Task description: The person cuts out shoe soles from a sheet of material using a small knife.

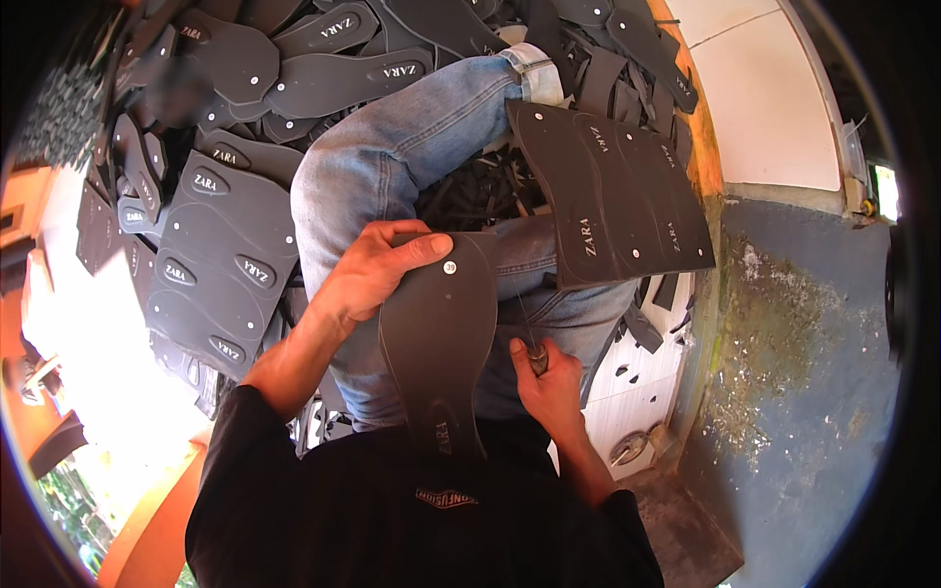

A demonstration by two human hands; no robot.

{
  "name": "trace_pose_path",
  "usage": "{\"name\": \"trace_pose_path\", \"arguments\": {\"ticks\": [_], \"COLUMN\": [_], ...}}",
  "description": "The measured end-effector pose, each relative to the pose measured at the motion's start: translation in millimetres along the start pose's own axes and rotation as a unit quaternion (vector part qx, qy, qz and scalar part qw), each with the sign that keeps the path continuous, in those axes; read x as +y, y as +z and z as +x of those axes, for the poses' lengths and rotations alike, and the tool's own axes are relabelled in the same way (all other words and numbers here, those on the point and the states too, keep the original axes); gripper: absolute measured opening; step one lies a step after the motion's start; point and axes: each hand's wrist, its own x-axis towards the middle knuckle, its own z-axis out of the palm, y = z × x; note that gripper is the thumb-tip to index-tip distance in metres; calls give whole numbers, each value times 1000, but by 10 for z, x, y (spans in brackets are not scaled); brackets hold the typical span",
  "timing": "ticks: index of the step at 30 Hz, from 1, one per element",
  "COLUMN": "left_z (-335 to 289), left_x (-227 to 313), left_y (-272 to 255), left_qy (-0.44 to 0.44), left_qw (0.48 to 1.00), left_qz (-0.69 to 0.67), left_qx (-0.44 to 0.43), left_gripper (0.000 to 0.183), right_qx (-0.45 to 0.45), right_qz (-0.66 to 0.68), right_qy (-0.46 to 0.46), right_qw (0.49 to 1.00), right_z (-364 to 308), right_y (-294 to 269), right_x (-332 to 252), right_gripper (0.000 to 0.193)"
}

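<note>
My left hand (pixel 371 272) pinches the toe end of a dark grey foam shoe sole (pixel 438 338), its thumb on the upper face beside a small round white sticker. The sole hangs toward my body, its heel end against my black shirt. To the right of it, my right hand (pixel 555 390) is wrapped round the short handle of a thin-bladed knife (pixel 537 359). The narrow blade points up and away, just beside the sole's right edge; whether it touches the sole I cannot tell.
An uncut foam sheet (pixel 622 201) with printed sole outlines rests over my right leg. Another such sheet (pixel 221 255) leans at the left. Loose soles (pixel 343 83) and dark offcuts (pixel 480 191) pile up ahead. On the right stand a stained blue-grey surface (pixel 814 343) and a round dish (pixel 629 449).
</note>
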Motion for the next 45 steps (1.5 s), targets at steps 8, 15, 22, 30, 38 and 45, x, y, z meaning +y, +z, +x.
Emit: {"name": "trace_pose_path", "arguments": {"ticks": [8, 15, 22, 30, 38, 45], "left_z": [-4, -50, -15, 90, 325, 128], "left_x": [13, 175, 57, 167, -443, -576], "left_y": [-9, 86, 23, 213, 1017, 1389], "left_qy": [-13, -35, 4, 86, 334, 132], "left_qw": [998, 988, 993, 992, 925, 932], "left_qz": [59, 144, 102, -89, -127, -336], "left_qx": [-3, -42, -65, -29, -132, -2], "left_gripper": [32, 35, 36, 36, 26, 17], "right_qx": [-29, -91, -100, 10, 109, 124], "right_qz": [-10, -46, 187, 362, 454, 228], "right_qy": [-6, -60, 11, -10, 36, 54], "right_qw": [999, 993, 977, 932, 883, 964], "right_z": [146, 517, 861, 805, 613, 72], "right_y": [12, -15, 178, -72, -431, -472], "right_x": [-14, -124, -324, -716, -620, -153], "right_gripper": [36, 23, 24, 22, 18, 34]}}
